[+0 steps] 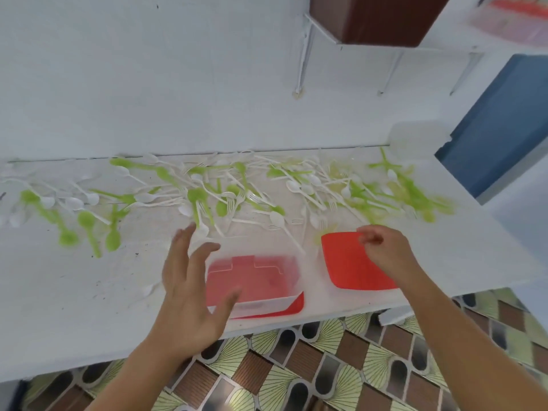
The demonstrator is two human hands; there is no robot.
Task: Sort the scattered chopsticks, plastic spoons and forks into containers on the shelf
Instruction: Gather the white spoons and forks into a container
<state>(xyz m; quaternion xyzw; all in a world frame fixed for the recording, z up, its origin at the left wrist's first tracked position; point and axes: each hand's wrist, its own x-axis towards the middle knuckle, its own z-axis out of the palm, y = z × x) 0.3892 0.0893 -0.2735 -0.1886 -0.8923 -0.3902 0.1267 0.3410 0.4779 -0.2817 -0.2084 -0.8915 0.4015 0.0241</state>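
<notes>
Green and white plastic spoons and forks [225, 191] lie scattered in a long band along the back of the white shelf [74, 277]. A clear container with a red base [261, 283] sits near the front edge. My left hand [192, 280] hovers spread-fingered at the container's left side, holding nothing. A red lid [347, 265] lies flat to the container's right. My right hand [385, 250] is over the lid's far right corner with its fingers curled; whether it pinches the lid edge is blurred.
A clear tub [415, 137] stands at the back right beside a blue box [498, 123]. A white wire rack [308, 48] above holds a dark brown bin [376, 16] and a container with red contents [516, 19]. Patterned tile floor [326, 366] lies below the front edge.
</notes>
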